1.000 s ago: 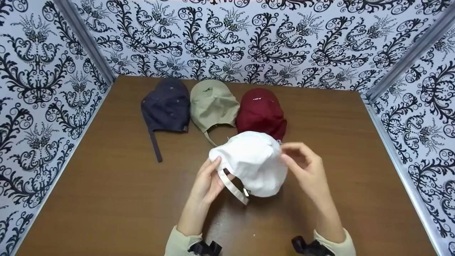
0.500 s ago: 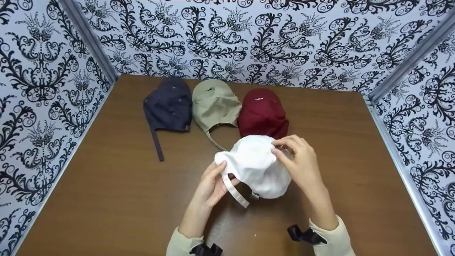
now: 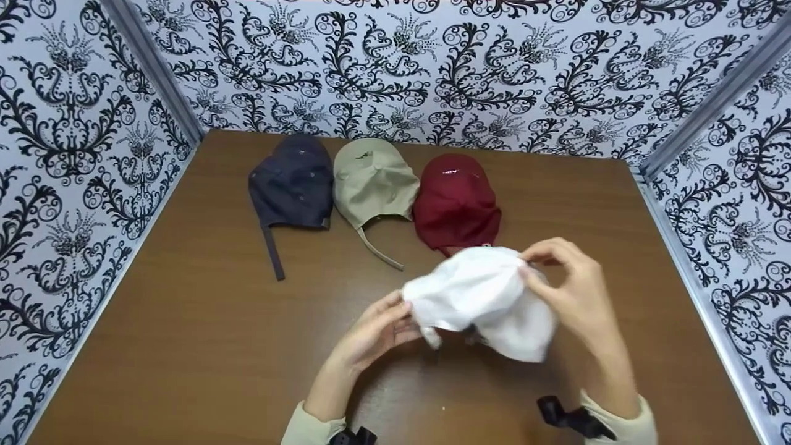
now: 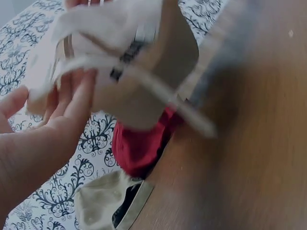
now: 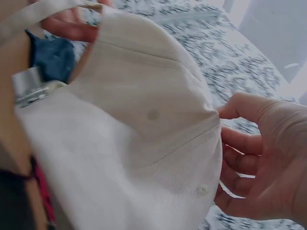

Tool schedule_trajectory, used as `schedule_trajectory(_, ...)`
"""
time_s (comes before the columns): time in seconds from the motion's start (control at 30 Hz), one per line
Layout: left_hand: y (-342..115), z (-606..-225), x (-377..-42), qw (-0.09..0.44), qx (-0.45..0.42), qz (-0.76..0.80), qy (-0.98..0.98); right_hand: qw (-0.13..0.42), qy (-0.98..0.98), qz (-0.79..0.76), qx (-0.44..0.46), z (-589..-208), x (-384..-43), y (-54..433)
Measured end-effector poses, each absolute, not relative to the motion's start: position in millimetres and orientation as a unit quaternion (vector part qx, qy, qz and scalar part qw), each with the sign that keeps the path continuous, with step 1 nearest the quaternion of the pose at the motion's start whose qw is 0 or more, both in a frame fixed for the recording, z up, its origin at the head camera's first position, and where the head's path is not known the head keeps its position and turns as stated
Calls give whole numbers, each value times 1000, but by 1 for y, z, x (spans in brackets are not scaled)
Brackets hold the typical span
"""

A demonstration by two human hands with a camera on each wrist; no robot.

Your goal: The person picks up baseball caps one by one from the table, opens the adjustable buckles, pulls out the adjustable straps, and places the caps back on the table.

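A white baseball cap (image 3: 476, 287) is held above the table between both hands, blurred by motion. At its left rear edge, my left hand (image 3: 377, 330) has its fingers under the cap and its thumb at the rim. My right hand (image 3: 581, 293) pinches the top of the crown between thumb and fingers, which the right wrist view shows close up. In the left wrist view the cap's strap (image 4: 160, 88) hangs loose in front of the dark label (image 4: 129, 52) inside. A metal buckle (image 5: 32, 96) shows at the cap's edge in the right wrist view.
Behind the white cap, a navy cap (image 3: 293, 185), a khaki cap (image 3: 377, 185) and a dark red cap (image 3: 457, 204) lie in a row on the brown table (image 3: 204, 340). Patterned panels (image 3: 395, 68) enclose the table at the back and both sides.
Both hands have carried the white cap rightward and slightly toward me, tilting it. My right hand, off the crown a second ago, has taken hold of it. The other caps stay put.
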State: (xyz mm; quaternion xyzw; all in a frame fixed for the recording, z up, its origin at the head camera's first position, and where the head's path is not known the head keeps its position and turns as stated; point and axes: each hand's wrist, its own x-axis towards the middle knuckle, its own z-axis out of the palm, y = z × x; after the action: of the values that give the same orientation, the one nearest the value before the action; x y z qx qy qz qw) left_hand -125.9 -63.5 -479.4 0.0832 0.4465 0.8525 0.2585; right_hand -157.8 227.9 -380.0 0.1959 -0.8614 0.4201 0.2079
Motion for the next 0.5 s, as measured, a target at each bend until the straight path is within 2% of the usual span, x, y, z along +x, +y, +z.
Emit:
schedule_trajectory(0.23,-70,-482,-126,242,104,829,493,196,-908,333,162,-372,-144,269)
schedule_trajectory(0.5,-72,-482,-125,237,102,831,494,151,-954,202,161,-394,-155,296)
